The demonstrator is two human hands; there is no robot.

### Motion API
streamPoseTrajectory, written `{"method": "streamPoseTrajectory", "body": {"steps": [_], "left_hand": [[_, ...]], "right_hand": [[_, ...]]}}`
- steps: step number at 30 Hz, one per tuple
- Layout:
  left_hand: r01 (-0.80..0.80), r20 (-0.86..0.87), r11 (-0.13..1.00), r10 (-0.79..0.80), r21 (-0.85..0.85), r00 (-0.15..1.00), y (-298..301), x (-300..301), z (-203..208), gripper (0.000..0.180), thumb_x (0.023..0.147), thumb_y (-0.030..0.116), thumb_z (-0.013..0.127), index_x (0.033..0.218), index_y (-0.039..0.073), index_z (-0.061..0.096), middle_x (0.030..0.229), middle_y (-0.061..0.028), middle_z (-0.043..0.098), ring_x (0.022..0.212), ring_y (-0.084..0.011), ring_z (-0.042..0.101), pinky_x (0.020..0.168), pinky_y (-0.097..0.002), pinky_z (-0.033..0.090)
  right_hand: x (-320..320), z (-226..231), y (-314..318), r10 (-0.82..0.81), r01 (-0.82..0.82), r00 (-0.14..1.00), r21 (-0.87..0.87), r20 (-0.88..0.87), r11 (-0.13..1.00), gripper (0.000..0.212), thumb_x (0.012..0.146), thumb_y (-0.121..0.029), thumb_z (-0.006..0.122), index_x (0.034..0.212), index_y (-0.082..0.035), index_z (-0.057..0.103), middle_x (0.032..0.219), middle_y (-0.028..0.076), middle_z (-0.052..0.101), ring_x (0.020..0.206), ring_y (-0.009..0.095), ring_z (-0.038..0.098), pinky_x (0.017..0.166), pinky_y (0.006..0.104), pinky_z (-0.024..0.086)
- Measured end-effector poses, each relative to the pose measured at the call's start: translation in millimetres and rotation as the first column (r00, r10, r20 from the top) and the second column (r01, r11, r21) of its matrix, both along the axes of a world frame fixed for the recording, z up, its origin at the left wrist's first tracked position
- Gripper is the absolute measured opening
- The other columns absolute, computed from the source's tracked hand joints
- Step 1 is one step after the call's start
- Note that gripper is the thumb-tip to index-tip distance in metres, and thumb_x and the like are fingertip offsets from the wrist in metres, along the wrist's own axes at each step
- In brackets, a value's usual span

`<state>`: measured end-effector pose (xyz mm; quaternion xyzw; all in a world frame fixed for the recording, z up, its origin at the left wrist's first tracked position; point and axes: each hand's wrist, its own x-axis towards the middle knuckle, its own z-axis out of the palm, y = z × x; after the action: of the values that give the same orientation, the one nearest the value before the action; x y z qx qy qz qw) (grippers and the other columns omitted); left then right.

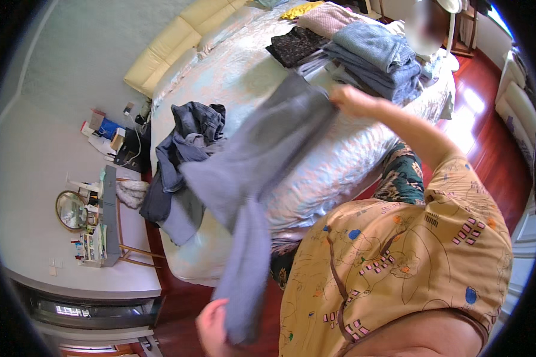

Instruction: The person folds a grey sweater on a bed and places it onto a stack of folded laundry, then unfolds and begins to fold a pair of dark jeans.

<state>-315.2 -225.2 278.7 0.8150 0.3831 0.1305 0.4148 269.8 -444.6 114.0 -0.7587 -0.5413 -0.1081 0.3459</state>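
Observation:
A pair of grey trousers (268, 143) is stretched between my two hands over the near edge of the bed. My right hand (352, 101), arm reaching out, grips its upper edge near the folded clothes. At the lower edge, my left hand (213, 326) grips the end of one trouser leg; motion blurs it slightly. Beyond the trousers' left side lies a loose heap of dark jeans (187, 140). Past my right hand rises a stack of folded blue-grey clothes (375, 56), beside a folded black speckled garment (295, 44).
A patterned sheet covers the bed (238, 83), which has a cream padded headboard (175, 41). A pink garment (333, 22) and yellow cloth (302, 10) lie at the far end. To the left stands a grey dressing table (109, 214) with a round mirror (71, 210). Red-brown floor (467, 119) shows at right.

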Motion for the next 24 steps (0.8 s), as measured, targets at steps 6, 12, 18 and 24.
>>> {"method": "streamPoseTrajectory", "body": {"steps": [6,12,18,24], "left_hand": [[0.085,0.069,0.943,-0.066,-0.321,0.995,30.9,30.0,-106.8,0.020,0.087,0.002,0.056,0.103,-0.002,0.068,0.086,0.0038,0.059,0.079,-0.0064,0.049,0.074,-0.0194,0.039],[-0.010,0.182,1.000,0.006,0.017,0.983,33.8,15.5,-49.4,0.019,0.085,0.007,0.058,0.097,-0.004,0.067,0.090,-0.0015,0.064,0.084,-0.0094,0.054,0.078,-0.0222,0.041],[0.123,-0.024,0.992,-0.122,0.034,0.992,49.3,-20.8,-48.2,0.017,0.086,0.009,0.056,0.093,-0.004,0.065,0.091,-0.0099,0.065,0.087,-0.0202,0.058,0.084,-0.0335,0.045],[-0.023,-0.101,0.967,-0.003,-0.255,0.995,61.1,1.9,-159.1,0.016,0.086,0.003,0.054,0.095,-0.003,0.066,0.089,-0.0020,0.064,0.084,-0.0110,0.055,0.079,-0.0239,0.043]], "right_hand": [[-49.6,-144.0,-40.9,-0.467,0.431,0.865,-0.204,-0.185,0.879,0.024,0.084,-0.020,0.059,0.098,-0.002,0.066,0.089,0.019,0.065,0.083,0.036,0.062,0.075,0.0430,0.050],[-49.3,-87.7,-37.6,-0.565,0.524,0.612,-0.251,-0.554,0.814,0.028,0.081,-0.029,0.066,0.088,-0.002,0.069,0.074,0.018,0.067,0.071,0.037,0.065,0.068,0.0427,0.051],[-58.0,-133.3,-51.5,-0.527,0.461,0.783,-0.260,-0.330,0.848,0.028,0.075,-0.030,0.064,0.084,-0.004,0.071,0.083,0.017,0.067,0.080,0.036,0.065,0.075,0.0441,0.051],[-61.4,-102.7,-22.8,-0.636,0.525,0.726,-0.388,-0.260,0.758,0.037,0.079,-0.036,0.062,0.085,-0.001,0.070,0.086,0.022,0.067,0.085,0.038,0.065,0.078,0.0452,0.052]]}}
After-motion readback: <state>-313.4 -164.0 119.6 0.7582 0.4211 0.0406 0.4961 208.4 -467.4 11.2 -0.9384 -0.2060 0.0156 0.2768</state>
